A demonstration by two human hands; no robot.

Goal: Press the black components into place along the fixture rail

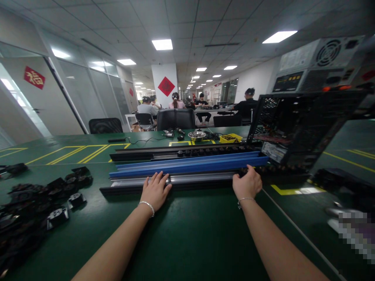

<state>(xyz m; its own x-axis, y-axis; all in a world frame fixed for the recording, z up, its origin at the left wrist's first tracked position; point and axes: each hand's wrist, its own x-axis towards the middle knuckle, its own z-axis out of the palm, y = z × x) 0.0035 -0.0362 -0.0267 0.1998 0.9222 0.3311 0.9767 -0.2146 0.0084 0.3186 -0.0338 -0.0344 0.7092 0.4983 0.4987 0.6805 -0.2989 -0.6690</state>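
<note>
A long black rail (199,180) with a shiny grey inner channel lies crosswise on the green table. My left hand (155,191) rests on its near side, fingers spread and laid over it. Around the right end of the same rail, my right hand (247,184) is curled, thumb toward the left; its lower fingers are partly hidden. Just behind lies a long blue rail (190,165), parallel to the black one. Farther back is another black rail (134,154), with a row of small dark round parts (205,152) along its right portion.
An open black computer case (293,121) stands at the right with power supply units (316,58) stacked on top. Dark small parts (38,195) are heaped at the left. A metal bowl (197,136) and yellow tray (230,138) sit at the back. People work at tables beyond.
</note>
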